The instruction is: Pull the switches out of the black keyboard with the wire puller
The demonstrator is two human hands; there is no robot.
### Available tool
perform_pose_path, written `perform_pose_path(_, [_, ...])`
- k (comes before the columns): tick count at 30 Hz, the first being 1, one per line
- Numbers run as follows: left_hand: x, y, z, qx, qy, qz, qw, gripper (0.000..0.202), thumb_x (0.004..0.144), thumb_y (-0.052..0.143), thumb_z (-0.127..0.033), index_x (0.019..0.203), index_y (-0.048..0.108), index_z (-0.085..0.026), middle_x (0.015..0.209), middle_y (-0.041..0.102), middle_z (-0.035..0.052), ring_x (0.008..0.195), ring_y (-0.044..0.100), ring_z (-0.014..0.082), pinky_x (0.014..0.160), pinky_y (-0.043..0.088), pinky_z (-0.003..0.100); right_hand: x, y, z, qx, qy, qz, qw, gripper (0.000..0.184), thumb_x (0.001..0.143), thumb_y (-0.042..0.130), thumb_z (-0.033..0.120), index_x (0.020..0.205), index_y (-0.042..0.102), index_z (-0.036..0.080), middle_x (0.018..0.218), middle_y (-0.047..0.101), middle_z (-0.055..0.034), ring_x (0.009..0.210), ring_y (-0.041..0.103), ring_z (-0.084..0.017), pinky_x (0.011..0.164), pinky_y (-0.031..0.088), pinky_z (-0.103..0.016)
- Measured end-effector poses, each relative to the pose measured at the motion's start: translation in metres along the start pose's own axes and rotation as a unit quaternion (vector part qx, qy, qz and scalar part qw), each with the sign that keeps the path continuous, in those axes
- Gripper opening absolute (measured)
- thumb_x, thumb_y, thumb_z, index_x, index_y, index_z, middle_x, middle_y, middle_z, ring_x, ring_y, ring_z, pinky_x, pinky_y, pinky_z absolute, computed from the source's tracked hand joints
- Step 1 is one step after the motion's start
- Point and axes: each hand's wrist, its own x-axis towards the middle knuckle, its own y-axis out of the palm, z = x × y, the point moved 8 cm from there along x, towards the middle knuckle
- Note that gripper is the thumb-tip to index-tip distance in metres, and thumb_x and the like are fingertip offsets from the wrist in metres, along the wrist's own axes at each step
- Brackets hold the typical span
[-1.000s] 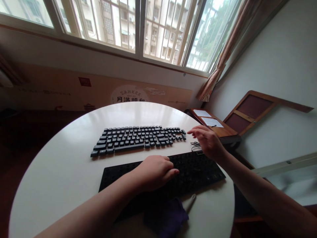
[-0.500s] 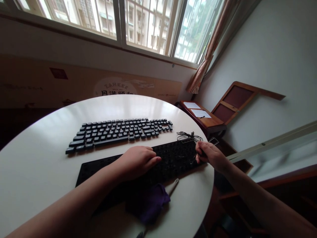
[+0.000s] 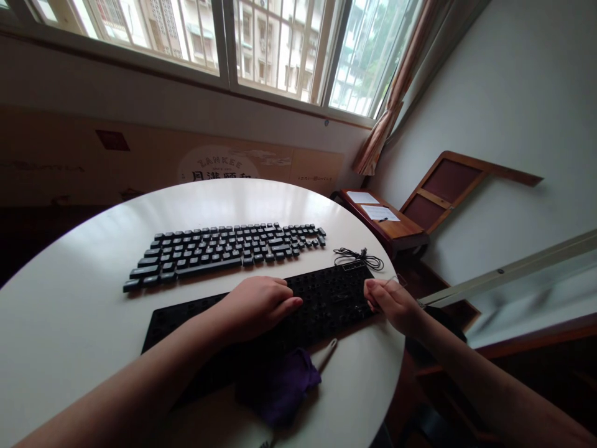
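A black keyboard base (image 3: pixel 321 298), stripped of its keycaps, lies across the near part of the white round table (image 3: pixel 84 311). My left hand (image 3: pixel 259 305) rests on its middle and covers part of the far edge, fingers curled and thumb pointing right. Over the base's right end, my right hand (image 3: pixel 389 302) is closed in a fist around a wire keycap puller (image 3: pixel 398 282). A thin wire loop sticks out behind the fist; the rest of the tool is hidden. Black keycaps (image 3: pixel 224 249) stand beyond the base, set out in keyboard order.
A coiled black cable (image 3: pixel 357 258) lies behind the base's right end. In front are a purple cloth (image 3: pixel 284 386) and a pale handle (image 3: pixel 326 354) with a hole in its tip. Past the table's right edge stands a wooden chair (image 3: pixel 396 227) with papers on its seat.
My right hand has shifted slightly down and left, and the wire loop behind it has tilted and blurred. The left hand stays in place on the keyboard base.
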Motion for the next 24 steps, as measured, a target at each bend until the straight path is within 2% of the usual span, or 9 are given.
perform_pose_path(2, [0.0,0.001,0.0,0.008,0.002,0.001,1.0,0.044,0.101,0.04,-0.04,0.072,0.066,-0.019,0.077,0.068,0.0038,0.068,0.06,0.0167,0.063,0.036,0.028,-0.008,0.0,0.001,-0.031,-0.034,-0.023,0.999,0.057,0.101,0.036,0.059,0.064,0.045,0.017,0.057,0.042,0.0011,0.054,0.039,-0.01,0.054,0.031,-0.024])
perform_pose_path(4, [0.0,0.003,0.0,0.013,0.005,0.002,1.0,0.045,0.101,0.04,-0.04,0.071,0.065,-0.019,0.077,0.068,0.0038,0.069,0.06,0.0169,0.063,0.036,0.028,-0.013,-0.002,-0.001,-0.019,-0.049,-0.053,0.997,0.056,0.102,0.037,0.057,0.063,0.046,0.018,0.057,0.042,0.001,0.053,0.038,-0.01,0.053,0.031,-0.025])
perform_pose_path(9, [-0.001,0.001,-0.001,0.009,0.01,-0.005,1.0,0.045,0.101,0.04,-0.04,0.071,0.066,-0.019,0.075,0.067,0.0035,0.066,0.059,0.0162,0.062,0.036,0.029,-0.009,-0.011,-0.019,0.144,-0.006,-0.124,0.982,0.055,0.096,0.045,0.063,0.062,0.04,0.02,0.056,0.042,0.0014,0.054,0.049,-0.012,0.053,0.039,-0.024])
perform_pose_path(12, [-0.001,-0.001,-0.003,0.009,0.009,-0.008,1.0,0.045,0.1,0.041,-0.04,0.069,0.064,-0.018,0.073,0.066,0.0035,0.065,0.058,0.0159,0.061,0.035,0.029,-0.005,-0.017,-0.025,0.218,0.025,-0.146,0.965,0.053,0.097,0.042,0.062,0.063,0.036,0.022,0.047,0.029,0.0061,0.045,0.043,-0.012,0.059,0.049,-0.029])
perform_pose_path(14, [-0.001,-0.002,-0.004,0.008,0.01,-0.007,1.0,0.044,0.1,0.042,-0.04,0.067,0.062,-0.018,0.072,0.065,0.0035,0.065,0.057,0.016,0.06,0.034,0.029,-0.004,-0.02,-0.02,0.233,0.027,-0.146,0.961,0.052,0.098,0.041,0.061,0.064,0.036,0.022,0.044,0.025,0.0073,0.042,0.041,-0.012,0.06,0.05,-0.03])
perform_pose_path(16, [-0.001,-0.002,-0.006,0.002,0.014,-0.009,1.0,0.044,0.099,0.042,-0.039,0.065,0.058,-0.018,0.071,0.063,0.0032,0.064,0.056,0.0157,0.06,0.034,0.029,-0.006,-0.018,-0.002,0.191,-0.002,-0.13,0.973,0.052,0.098,0.043,0.06,0.065,0.04,0.021,0.047,0.036,0.0041,0.045,0.046,-0.012,0.053,0.045,-0.026])
perform_pose_path(19, [-0.003,-0.006,-0.012,-0.034,0.022,-0.018,0.999,0.04,0.099,0.043,-0.041,0.067,0.055,-0.018,0.073,0.061,0.0025,0.064,0.054,0.0148,0.06,0.035,0.027,-0.01,-0.001,0.05,0.071,-0.108,-0.067,0.989,0.05,0.1,0.043,0.056,0.069,0.05,0.019,0.059,0.052,-0.0014,0.05,0.048,-0.011,0.047,0.034,-0.023])
perform_pose_path(22, [-0.007,-0.011,-0.02,-0.1,0.028,-0.026,0.994,0.032,0.097,0.047,-0.045,0.081,0.057,-0.019,0.08,0.063,0.0022,0.07,0.055,0.0157,0.063,0.037,0.026,-0.018,0.031,0.107,-0.027,-0.245,0.003,0.969,0.045,0.104,0.038,0.047,0.075,0.056,0.018,0.061,0.051,-0.0006,0.051,0.043,-0.01,0.051,0.033,-0.023])
perform_pose_path(24, [-0.009,-0.014,-0.024,-0.129,0.03,-0.029,0.991,0.031,0.097,0.047,-0.048,0.089,0.057,-0.02,0.084,0.063,0.0027,0.073,0.055,0.0168,0.065,0.039,0.027,-0.02,0.05,0.132,-0.058,-0.309,0.024,0.949,0.043,0.105,0.035,0.044,0.077,0.056,0.018,0.061,0.049,-0.0001,0.053,0.043,-0.01,0.053,0.033,-0.024])
